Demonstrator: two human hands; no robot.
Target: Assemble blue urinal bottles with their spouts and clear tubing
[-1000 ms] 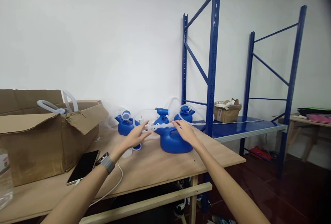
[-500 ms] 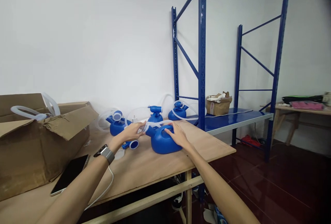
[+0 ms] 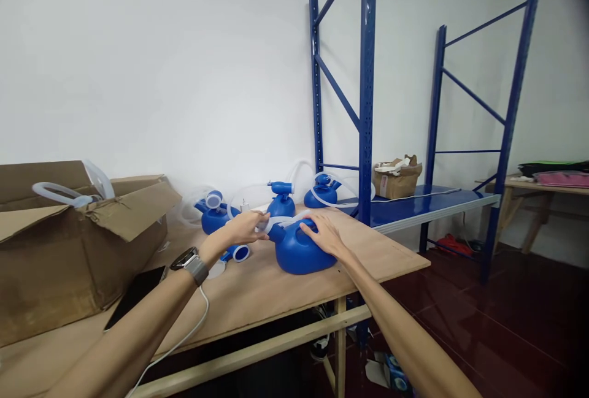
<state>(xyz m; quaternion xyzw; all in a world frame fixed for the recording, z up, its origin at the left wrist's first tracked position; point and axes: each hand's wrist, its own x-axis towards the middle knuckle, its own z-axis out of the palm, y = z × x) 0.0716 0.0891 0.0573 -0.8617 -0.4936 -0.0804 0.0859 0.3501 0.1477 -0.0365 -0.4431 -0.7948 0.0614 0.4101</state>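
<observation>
A blue plastic jug [image 3: 304, 257] with a built-in handle sits on the wooden table [image 3: 248, 306], its spout pointing left. Fingers of my left hand [image 3: 246, 227] are closed at the mouth of the spout on a whitish cap with a clear tube [image 3: 289, 220]; the fingers partly hide the cap. My right hand [image 3: 326, 235] grips the jug's top by the handle, thumb on the near side. Beside my left wrist lie a blue part with a white-rimmed round opening [image 3: 241, 253] and a translucent disc [image 3: 217, 269].
More blue jugs with tubes [image 3: 280, 206] stand along the wall. At left are an open cardboard box [image 3: 50, 269] with tubing and a dark tablet [image 3: 135, 297]. A white cable [image 3: 202, 318] crosses the table's front edge. Blue metal shelving [image 3: 368, 91] bearing a small box [image 3: 398, 180] stands right.
The view has turned slightly left, so everything sits a little further right. Both hands keep their hold on the jug and its cap; the jug stays in place on the table.
</observation>
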